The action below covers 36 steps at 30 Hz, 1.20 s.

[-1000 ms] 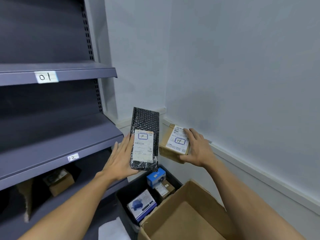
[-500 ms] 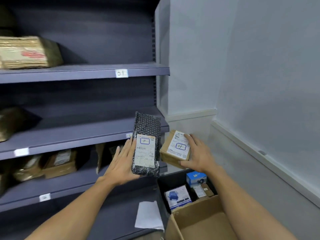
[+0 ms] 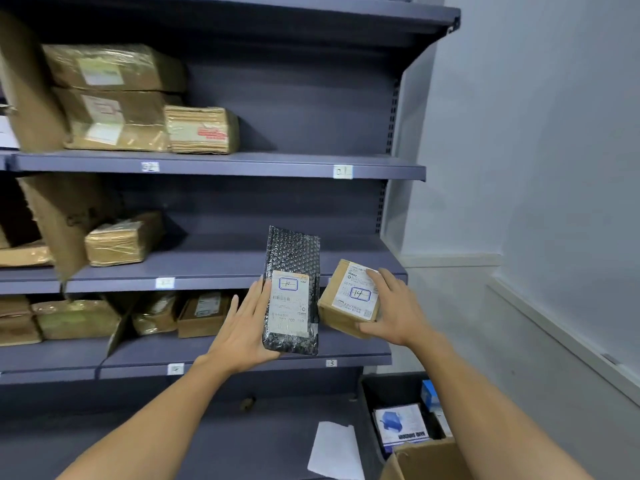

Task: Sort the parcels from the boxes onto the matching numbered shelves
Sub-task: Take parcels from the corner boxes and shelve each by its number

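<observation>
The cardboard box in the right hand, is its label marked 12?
No, the label on the cardboard box in the right hand reads 14.

Parcel storeroom: grey numbered shelving (image 3: 221, 166) stacked with taped cartons (image 3: 114, 98), bare walls

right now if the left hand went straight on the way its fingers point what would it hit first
Probably the front edge of the shelf just above the left hand; depth is unclear.
</observation>
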{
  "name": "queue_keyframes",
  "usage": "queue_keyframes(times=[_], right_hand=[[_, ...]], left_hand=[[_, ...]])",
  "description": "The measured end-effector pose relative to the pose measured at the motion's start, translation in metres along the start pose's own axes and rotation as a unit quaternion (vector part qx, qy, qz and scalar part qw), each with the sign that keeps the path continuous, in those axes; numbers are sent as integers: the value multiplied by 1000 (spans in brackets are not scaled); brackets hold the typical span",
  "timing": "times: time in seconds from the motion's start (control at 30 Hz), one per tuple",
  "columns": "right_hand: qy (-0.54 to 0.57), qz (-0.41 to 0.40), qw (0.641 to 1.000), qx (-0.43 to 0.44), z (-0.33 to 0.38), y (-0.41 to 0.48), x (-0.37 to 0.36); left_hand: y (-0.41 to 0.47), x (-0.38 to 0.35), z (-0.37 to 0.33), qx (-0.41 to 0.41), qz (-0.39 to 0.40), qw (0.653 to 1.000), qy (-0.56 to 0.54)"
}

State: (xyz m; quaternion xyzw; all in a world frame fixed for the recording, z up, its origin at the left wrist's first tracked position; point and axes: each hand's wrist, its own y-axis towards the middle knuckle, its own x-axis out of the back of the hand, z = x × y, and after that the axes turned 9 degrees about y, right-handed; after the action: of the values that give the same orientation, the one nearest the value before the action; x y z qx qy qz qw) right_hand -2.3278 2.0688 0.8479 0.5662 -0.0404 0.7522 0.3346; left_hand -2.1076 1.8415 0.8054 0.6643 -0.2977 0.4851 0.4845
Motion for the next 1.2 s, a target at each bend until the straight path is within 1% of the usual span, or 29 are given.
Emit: queue_keyframes(times=[0.27, 0.47, 0.63, 0.83, 1.0, 1.2], right_hand=[[-10, 10, 998, 57, 103, 10, -37], [-3, 28, 996, 84, 162, 8, -71], [-2, 42, 995, 94, 190, 10, -87], [-6, 52, 992, 113, 209, 37, -100], [19, 61, 988, 142, 227, 73, -118], [61, 81, 978, 182, 262, 118, -147]], left_hand=[[-74, 32, 86, 48, -6, 999, -3], [-127, 43, 135, 73, -5, 997, 2], [-148, 43, 157, 92, 2, 996, 13], [-151, 40, 181, 116, 6, 993, 16], [-149, 45, 208, 143, -7, 989, 28], [-158, 60, 250, 198, -10, 978, 70]])
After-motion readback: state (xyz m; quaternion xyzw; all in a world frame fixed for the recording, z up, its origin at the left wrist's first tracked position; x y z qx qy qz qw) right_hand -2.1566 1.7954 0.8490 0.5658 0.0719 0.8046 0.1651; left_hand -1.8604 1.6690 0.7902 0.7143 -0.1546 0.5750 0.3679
